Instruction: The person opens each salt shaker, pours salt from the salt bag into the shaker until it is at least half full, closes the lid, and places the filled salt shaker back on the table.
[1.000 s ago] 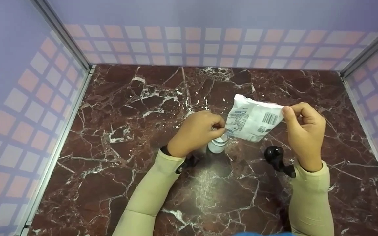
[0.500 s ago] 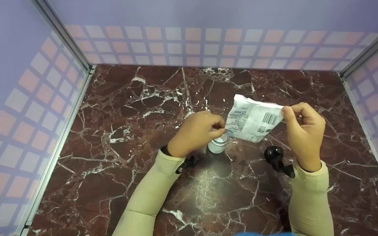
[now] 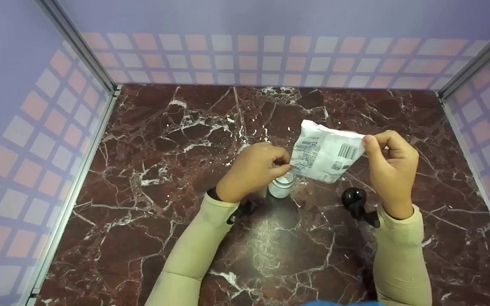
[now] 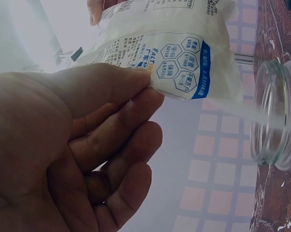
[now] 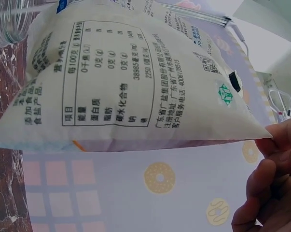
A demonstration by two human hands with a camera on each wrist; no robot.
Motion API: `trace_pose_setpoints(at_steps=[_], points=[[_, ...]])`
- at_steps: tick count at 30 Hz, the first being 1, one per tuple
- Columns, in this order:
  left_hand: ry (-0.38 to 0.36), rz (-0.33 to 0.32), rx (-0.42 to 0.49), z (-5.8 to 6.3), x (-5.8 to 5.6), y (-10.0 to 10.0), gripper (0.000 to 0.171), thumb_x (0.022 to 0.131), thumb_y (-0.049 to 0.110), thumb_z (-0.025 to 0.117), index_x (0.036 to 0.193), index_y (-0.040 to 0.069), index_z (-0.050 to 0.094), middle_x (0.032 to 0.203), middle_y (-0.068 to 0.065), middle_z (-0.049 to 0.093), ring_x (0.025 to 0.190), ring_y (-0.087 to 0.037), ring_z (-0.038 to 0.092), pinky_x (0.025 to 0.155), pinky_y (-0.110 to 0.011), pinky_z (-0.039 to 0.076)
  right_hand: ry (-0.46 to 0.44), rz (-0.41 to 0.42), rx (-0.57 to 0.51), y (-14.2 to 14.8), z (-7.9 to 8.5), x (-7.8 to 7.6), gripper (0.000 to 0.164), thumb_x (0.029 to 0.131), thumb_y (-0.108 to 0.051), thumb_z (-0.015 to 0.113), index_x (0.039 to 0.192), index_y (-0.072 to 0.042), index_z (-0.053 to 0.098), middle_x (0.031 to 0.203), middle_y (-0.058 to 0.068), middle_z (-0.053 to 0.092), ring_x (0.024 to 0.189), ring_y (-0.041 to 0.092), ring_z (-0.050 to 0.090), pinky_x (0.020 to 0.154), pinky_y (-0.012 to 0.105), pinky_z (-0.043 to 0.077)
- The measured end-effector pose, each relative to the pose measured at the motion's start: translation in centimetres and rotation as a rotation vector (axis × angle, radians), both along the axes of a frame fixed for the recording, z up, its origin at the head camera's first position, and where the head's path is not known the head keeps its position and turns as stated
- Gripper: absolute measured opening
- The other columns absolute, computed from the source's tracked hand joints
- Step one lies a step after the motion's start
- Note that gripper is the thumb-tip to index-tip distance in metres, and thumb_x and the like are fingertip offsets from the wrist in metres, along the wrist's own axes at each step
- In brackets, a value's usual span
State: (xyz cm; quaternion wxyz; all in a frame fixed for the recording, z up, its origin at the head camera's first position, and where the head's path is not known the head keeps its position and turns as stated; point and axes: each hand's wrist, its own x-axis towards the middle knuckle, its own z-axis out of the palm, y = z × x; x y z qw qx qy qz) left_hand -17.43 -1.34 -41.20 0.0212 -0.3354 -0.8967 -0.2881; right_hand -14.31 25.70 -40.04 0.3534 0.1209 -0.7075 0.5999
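Note:
A white salt bag (image 3: 323, 155) printed with blue and black text is held tilted between both hands. The left hand (image 3: 255, 170) pinches its lower left corner between thumb and forefinger, the other fingers curled. At the upper right corner, the right hand (image 3: 396, 170) pinches the bag's edge. Below the left fingertips stands an open glass jar (image 3: 280, 189) with white salt in it. In the left wrist view, a thin white stream of salt (image 4: 246, 112) runs from the bag's corner into the jar mouth (image 4: 263, 116).
White grains lie scattered on the dark red marbled tabletop (image 3: 202, 255) behind the jar. Panels with pink and white squares (image 3: 249, 55) enclose the back and sides. A black rounded device (image 3: 354, 199) sits by the right wrist.

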Motion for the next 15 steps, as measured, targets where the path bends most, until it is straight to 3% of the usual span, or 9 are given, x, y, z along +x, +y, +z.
trace_pose_setpoints(at_steps=[7,15], points=[[-0.005,-0.005,0.013,0.13,-0.12,0.08,0.015,0.098,0.028,0.072,0.096,0.014,0.078,0.094,0.004,0.077,0.085,-0.019,0.069,0.08,-0.032,0.054,-0.008,0.011,-0.068,-0.3,0.38,0.4,0.023,0.091,0.012,0.067,0.074,0.022,0.054,0.067,-0.001,0.059,0.055,0.006,0.043,0.052,0.015,0.033],[-0.007,0.004,0.007,0.08,0.18,-0.14,0.014,0.098,0.027,0.072,0.094,0.015,0.078,0.092,0.005,0.076,0.086,-0.017,0.068,0.079,-0.031,0.054,-0.008,0.014,-0.056,-0.45,0.33,0.43,0.023,0.091,0.012,0.067,0.074,0.021,0.054,0.066,-0.001,0.058,0.053,0.005,0.04,0.051,0.015,0.031]])
